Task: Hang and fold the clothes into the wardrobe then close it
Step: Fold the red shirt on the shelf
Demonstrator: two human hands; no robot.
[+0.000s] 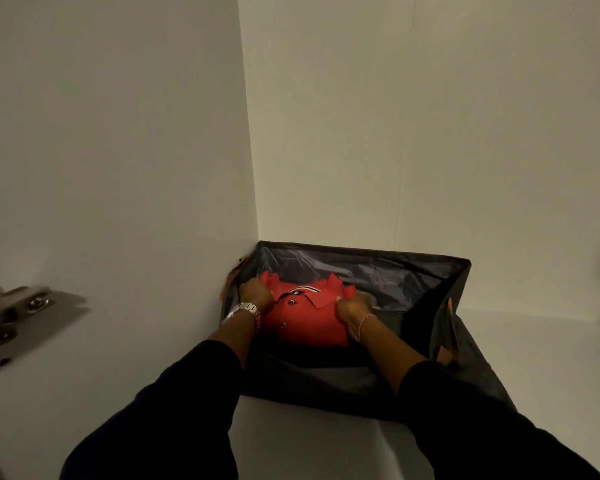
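Observation:
A folded red polo shirt (303, 318) with a striped collar lies inside a dark fabric storage box (378, 252) on a white wardrobe shelf. My left hand (255, 292) grips the shirt's left side, a metal watch on that wrist. My right hand (354, 308) grips the shirt's right side near the collar, a thin bracelet on that wrist. Both arms wear dark sleeves and reach down into the box. The bottom of the box under the shirt is hidden.
The box stands in the wardrobe's back left corner, against the white side wall (118, 168) and back wall (430, 133). A metal door hinge (11, 317) sits on the left wall. White shelf surface (534, 348) shows to the right of the box and in front of it.

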